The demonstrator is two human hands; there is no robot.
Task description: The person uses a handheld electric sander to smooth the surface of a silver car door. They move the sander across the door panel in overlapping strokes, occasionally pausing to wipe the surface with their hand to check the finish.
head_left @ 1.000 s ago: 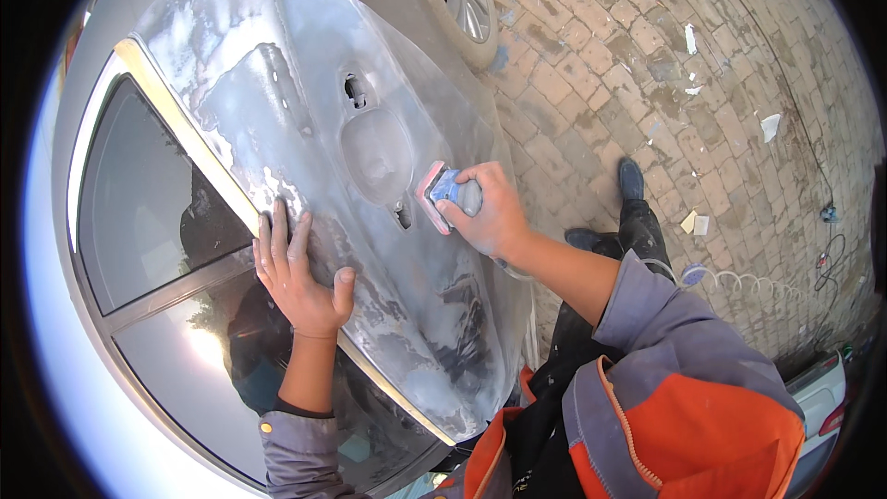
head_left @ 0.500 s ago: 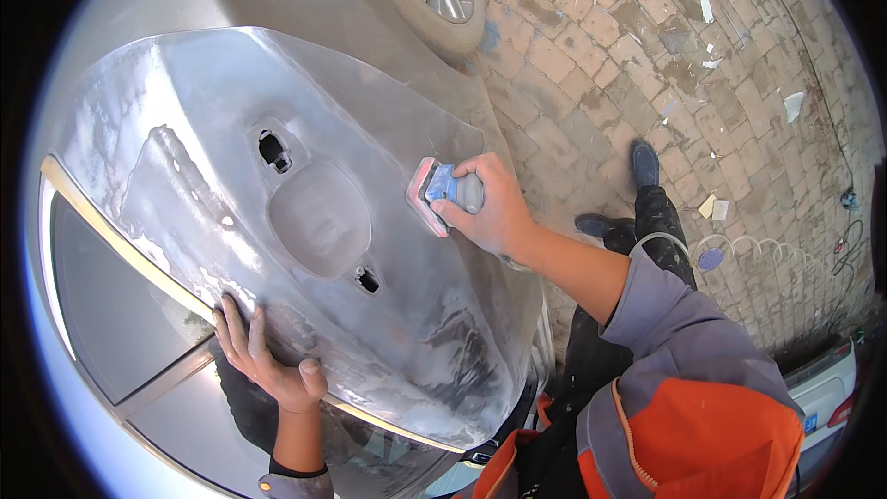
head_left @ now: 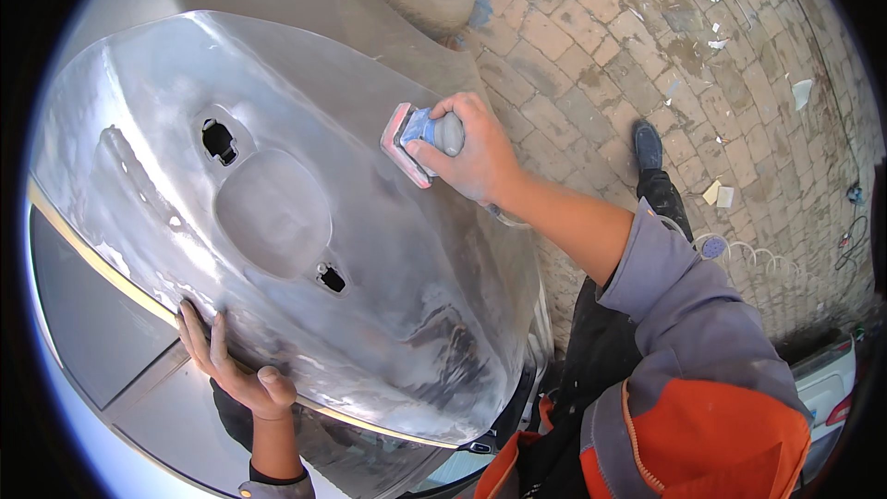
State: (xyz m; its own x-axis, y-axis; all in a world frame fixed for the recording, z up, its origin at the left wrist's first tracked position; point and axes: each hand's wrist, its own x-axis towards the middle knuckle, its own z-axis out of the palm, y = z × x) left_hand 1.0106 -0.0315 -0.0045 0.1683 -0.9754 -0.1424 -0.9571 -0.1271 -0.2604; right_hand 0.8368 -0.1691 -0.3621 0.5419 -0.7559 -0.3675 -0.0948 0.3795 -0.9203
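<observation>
My right hand (head_left: 476, 150) wraps the sander (head_left: 420, 126), likely for control, near the lower edge of the door panel (head_left: 388, 254); my left hand (head_left: 238, 377) lies spread at its window edge, probably steadying me.

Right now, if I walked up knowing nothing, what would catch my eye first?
Probably the car door, patchy grey and filling the picture's left and middle, with two dark holes at either end of a rounded hollow. Next, the blue and grey sander at upper middle, gripped by the fingers of the right hand. Then, at lower left, the left hand, lying over the yellow strip between door and window.
</observation>
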